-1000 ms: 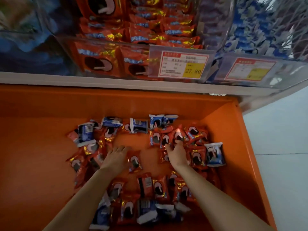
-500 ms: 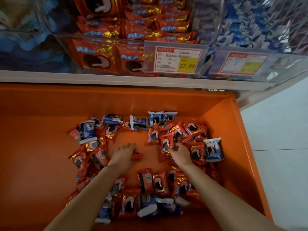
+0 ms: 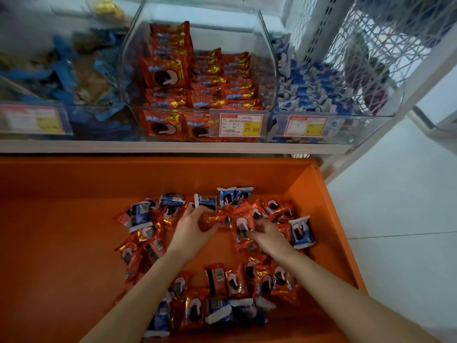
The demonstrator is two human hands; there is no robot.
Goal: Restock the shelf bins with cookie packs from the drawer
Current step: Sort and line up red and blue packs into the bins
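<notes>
The orange drawer (image 3: 61, 231) holds several red and blue cookie packs scattered across its middle and right. My left hand (image 3: 191, 227) grips red packs (image 3: 215, 220), thumb curled under them. My right hand (image 3: 268, 237) curls its fingers round another red pack (image 3: 242, 231). Above the drawer, a clear shelf bin (image 3: 268, 70) is stocked with stacked red packs (image 3: 197, 80). To its right is a clear bin (image 3: 385, 105) of blue packs (image 3: 311, 95).
A third bin (image 3: 61, 78) with blue and brown wrappers stands at the left. Price tags (image 3: 241, 125) hang on the bin fronts. A white wire-mesh shelf side (image 3: 371, 45) rises at the right, beside pale floor tiles (image 3: 408, 219).
Both hands moved further into the pile and closed on red packs; before, the left lay over a single pack. The view tilted up, showing more of the bins.
</notes>
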